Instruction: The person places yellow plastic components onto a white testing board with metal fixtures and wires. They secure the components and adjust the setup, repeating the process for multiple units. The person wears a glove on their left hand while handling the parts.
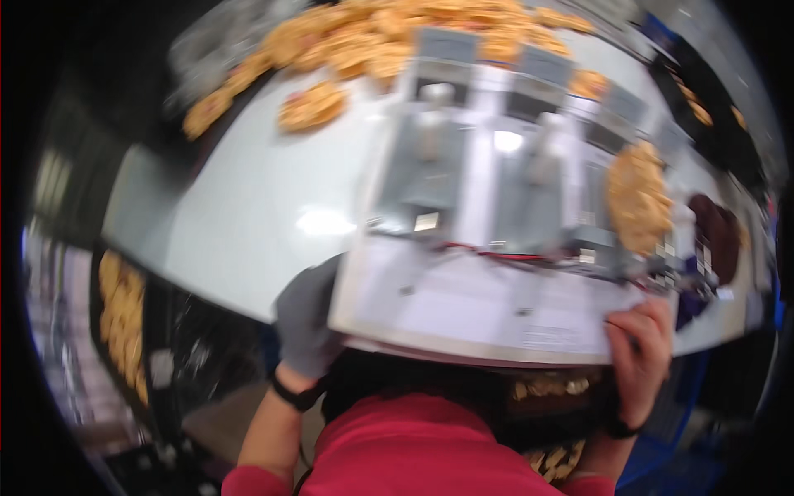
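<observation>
A white board fixture [463,302] lies in front of me, blurred, its left near corner reaching past the table edge. It carries grey metal plates [420,169], upright white posts [543,140] and a red wire [504,255]. My left hand [308,318], in a grey glove, grips the board's left near corner; some of its fingers are hidden. My bare right hand [641,351] has its fingers curled at the right near corner. A yellow-orange padded piece [638,197] rests at the fixture's right side, near small metal parts [662,269].
Many yellow-orange pieces [347,41] are heaped along the far side of the white table [248,190], one lying apart [313,106]. Clear plastic wrap [219,50] sits far left. Dark maroon cloth [713,236] lies right. A bin of yellow pieces [122,322] stands lower left.
</observation>
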`<state>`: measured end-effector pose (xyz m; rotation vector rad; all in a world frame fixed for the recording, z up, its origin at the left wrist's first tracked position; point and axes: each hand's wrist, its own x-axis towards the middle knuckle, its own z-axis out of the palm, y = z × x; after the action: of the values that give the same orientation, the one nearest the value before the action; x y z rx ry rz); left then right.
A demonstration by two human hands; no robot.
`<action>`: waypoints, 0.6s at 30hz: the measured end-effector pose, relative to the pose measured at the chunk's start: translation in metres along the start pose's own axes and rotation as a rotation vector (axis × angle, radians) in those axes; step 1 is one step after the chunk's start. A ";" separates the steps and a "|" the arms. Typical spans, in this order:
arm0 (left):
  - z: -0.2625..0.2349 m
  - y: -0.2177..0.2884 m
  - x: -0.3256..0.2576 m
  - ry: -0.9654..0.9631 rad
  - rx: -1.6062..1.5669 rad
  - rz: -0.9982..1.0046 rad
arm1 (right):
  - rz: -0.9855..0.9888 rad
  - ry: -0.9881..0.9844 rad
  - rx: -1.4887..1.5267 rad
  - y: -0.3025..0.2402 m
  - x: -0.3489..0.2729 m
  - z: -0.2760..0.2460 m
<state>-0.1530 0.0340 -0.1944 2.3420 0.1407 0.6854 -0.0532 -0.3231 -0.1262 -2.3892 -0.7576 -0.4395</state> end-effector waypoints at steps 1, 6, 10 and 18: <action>0.001 -0.002 -0.002 0.020 0.004 -0.007 | -0.028 0.014 0.005 0.001 0.001 0.003; 0.007 -0.005 -0.005 0.056 -0.010 -0.027 | -0.019 0.036 -0.029 0.002 -0.003 -0.008; 0.009 -0.006 -0.007 0.056 -0.012 -0.032 | -0.014 0.020 -0.023 0.004 -0.003 -0.006; 0.005 -0.006 -0.008 0.055 -0.014 -0.010 | -0.006 0.002 -0.021 0.003 -0.003 -0.006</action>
<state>-0.1567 0.0335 -0.2050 2.3089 0.1713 0.7442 -0.0549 -0.3299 -0.1241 -2.4059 -0.7634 -0.4543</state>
